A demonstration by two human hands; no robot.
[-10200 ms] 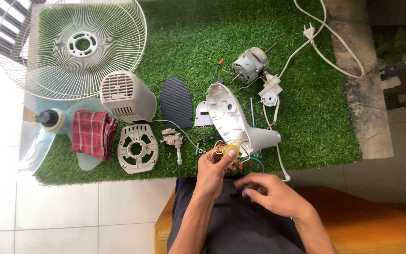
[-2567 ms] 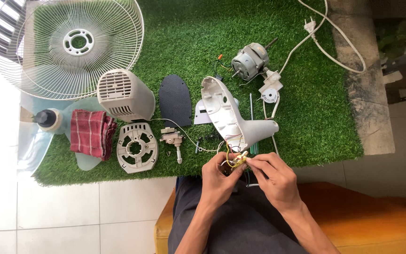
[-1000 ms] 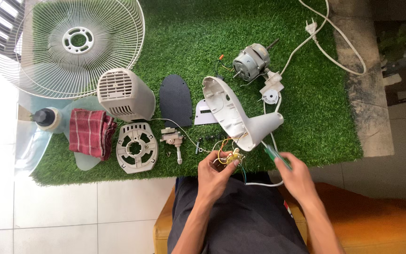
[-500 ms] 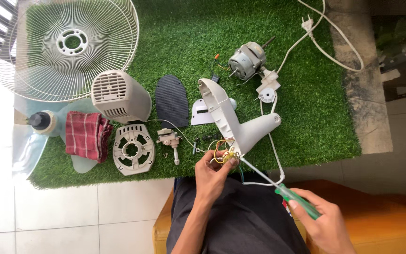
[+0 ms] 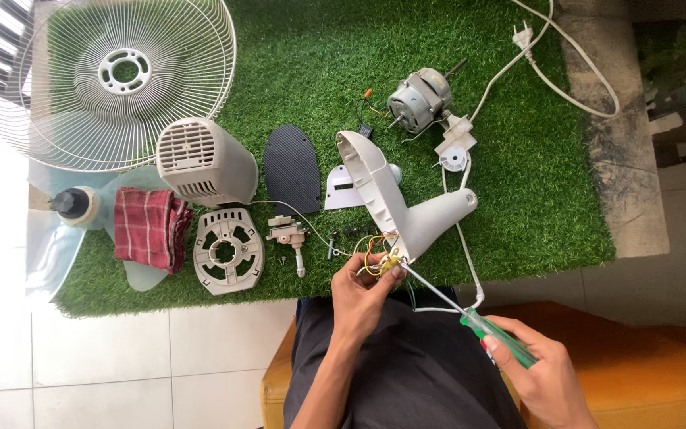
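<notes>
Thin yellow and orange wires spill from the base of the white plastic fan neck housing at the near edge of the green turf mat; they look soft and easily torn, so pinch them near their ends as your left hand does, fingertips closed on the bundle. Your right hand is clenched around the green-handled screwdriver, wrist low, shaft angled up-left with its tip at the wires.

Green artificial-turf mat over pale floor tiles; orange bench below; bright daylight
</notes>
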